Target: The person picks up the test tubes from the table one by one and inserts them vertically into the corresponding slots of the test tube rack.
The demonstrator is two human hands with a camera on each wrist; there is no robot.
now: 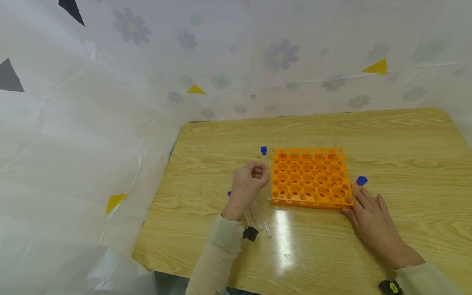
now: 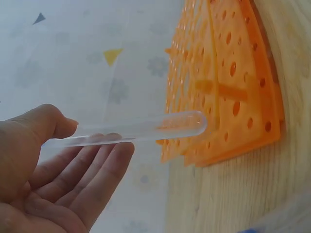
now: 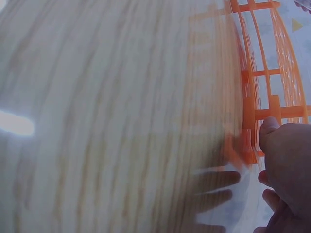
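Note:
My left hand (image 1: 248, 184) pinches a clear test tube (image 2: 182, 125) between thumb and fingers, beside the left edge of an orange test tube rack (image 1: 309, 203). Its blue cap (image 1: 263, 150) points toward the back of the table; the rounded end shows in the left wrist view. At the rack's front right corner, my right hand (image 1: 374, 223) holds the frame, its thumb (image 3: 268, 127) against the end in the right wrist view. Another blue-capped tube (image 1: 361, 180) stands at that corner, its lower part hard to make out.
More clear tubes (image 1: 267, 230) lie on the wooden table (image 1: 317, 250) under my left forearm, partly hidden, one blue cap (image 1: 229, 194) peeking out. A flower-patterned white curtain (image 1: 236, 53) stands behind the table, and white sheeting (image 1: 73, 155) hangs at the left.

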